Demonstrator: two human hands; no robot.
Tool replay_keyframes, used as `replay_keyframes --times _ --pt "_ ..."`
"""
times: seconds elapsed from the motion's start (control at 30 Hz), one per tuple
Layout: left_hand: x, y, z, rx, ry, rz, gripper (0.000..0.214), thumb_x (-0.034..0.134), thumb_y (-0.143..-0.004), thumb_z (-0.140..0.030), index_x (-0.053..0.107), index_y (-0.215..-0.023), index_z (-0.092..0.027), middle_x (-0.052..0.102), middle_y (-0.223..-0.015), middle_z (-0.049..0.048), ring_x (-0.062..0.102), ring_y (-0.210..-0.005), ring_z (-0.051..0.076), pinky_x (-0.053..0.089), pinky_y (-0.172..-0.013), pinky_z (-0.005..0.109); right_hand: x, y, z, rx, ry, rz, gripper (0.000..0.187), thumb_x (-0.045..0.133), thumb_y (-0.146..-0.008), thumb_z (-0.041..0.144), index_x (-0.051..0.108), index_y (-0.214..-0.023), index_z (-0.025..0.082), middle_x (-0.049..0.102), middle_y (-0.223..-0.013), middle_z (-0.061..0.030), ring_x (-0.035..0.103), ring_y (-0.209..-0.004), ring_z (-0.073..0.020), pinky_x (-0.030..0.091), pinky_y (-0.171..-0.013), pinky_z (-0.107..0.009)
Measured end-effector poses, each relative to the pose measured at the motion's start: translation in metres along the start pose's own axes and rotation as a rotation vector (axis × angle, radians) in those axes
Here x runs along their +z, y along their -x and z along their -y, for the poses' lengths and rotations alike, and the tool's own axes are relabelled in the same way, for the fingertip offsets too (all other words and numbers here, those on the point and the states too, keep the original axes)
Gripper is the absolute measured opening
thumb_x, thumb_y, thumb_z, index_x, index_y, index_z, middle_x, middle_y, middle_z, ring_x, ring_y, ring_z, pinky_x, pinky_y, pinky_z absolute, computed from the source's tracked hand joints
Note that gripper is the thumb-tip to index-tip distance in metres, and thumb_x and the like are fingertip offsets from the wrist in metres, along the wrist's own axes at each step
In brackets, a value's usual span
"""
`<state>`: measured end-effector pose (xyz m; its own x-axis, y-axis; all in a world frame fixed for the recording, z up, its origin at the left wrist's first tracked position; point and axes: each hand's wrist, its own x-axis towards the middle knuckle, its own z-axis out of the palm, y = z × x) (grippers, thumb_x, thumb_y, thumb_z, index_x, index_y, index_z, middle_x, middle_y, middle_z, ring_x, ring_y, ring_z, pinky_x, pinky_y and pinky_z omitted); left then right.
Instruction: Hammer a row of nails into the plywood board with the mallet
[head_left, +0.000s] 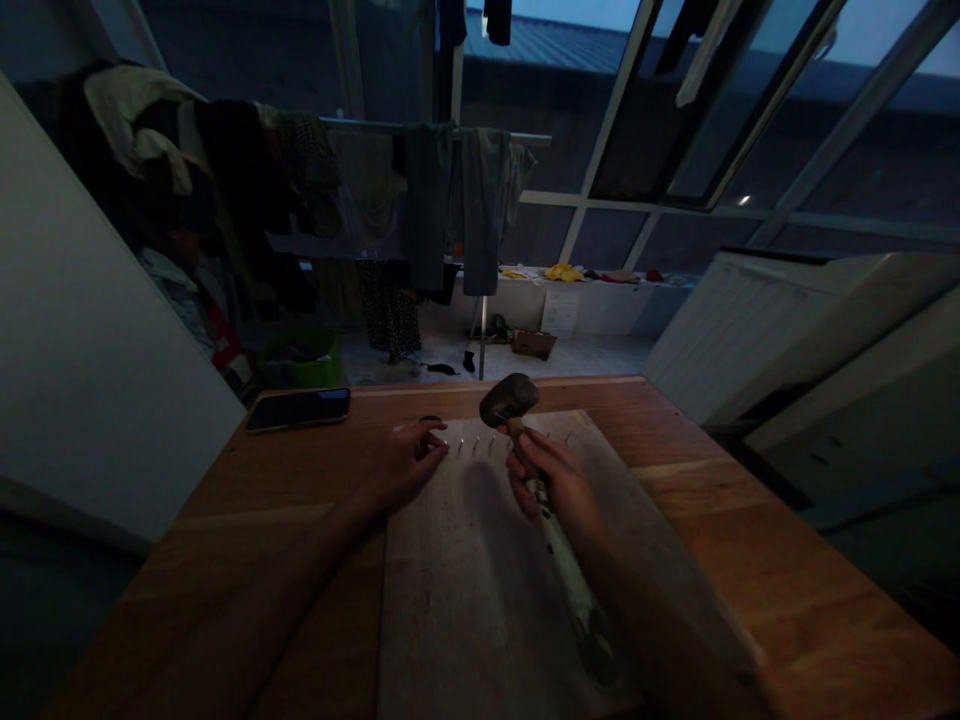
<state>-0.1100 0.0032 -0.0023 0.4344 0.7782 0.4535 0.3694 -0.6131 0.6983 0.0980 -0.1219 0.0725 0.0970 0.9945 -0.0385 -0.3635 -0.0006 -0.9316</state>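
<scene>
My right hand (551, 480) is wrapped round the pale handle of a hammer (510, 398), close below its dark rounded head, which hangs just above a grey board (465, 580) on the wooden table (300, 500). A row of several small nails (480, 445) stands along the board's far edge. My left hand (409, 460) rests at the board's far left corner, fingers pinched together at the leftmost nail; what they pinch is too small to name.
A dark phone (298, 408) lies at the table's far left. A white panel (90, 350) leans on the left, white furniture (787, 330) stands on the right. Beyond are a clothes rack (435, 200), a green tub (304, 358) and large windows.
</scene>
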Motion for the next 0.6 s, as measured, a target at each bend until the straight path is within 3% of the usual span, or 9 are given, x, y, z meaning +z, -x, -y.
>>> replay_keyframes --times 0.23,0.47,0.6 --pt "0.006 0.002 0.007 0.011 0.059 -0.017 0.023 0.071 -0.088 -0.024 0.073 -0.109 -0.017 0.078 -0.082 0.0031 0.066 -0.065 0.014 0.052 -0.065 0.025 0.034 -0.010 -0.022 0.031 0.058 0.152 0.043 0.071 -0.082 0.057 0.059 -0.099 0.020 0.055 -0.061 0.0091 0.046 -0.028 -0.0074 0.030 -0.025 -0.019" --pt "0.002 0.001 0.001 0.002 0.052 0.003 0.031 0.068 -0.085 -0.018 0.072 -0.116 -0.019 0.078 -0.082 0.0024 0.068 -0.068 0.015 0.052 -0.066 0.024 0.030 -0.013 -0.043 0.025 0.145 0.134 0.051 0.069 -0.082 0.062 0.061 -0.107 0.019 0.053 -0.060 0.0091 0.046 -0.029 -0.0090 0.033 -0.026 -0.022" --pt "0.000 0.001 0.000 -0.005 0.027 0.013 0.026 0.069 -0.084 -0.019 0.073 -0.109 -0.017 0.077 -0.083 0.0031 0.067 -0.071 0.016 0.053 -0.069 0.025 0.030 -0.010 -0.043 0.001 0.224 0.146 0.049 0.065 -0.087 0.062 0.063 -0.109 0.018 0.051 -0.059 0.0090 0.045 -0.031 -0.0086 0.032 -0.027 -0.022"
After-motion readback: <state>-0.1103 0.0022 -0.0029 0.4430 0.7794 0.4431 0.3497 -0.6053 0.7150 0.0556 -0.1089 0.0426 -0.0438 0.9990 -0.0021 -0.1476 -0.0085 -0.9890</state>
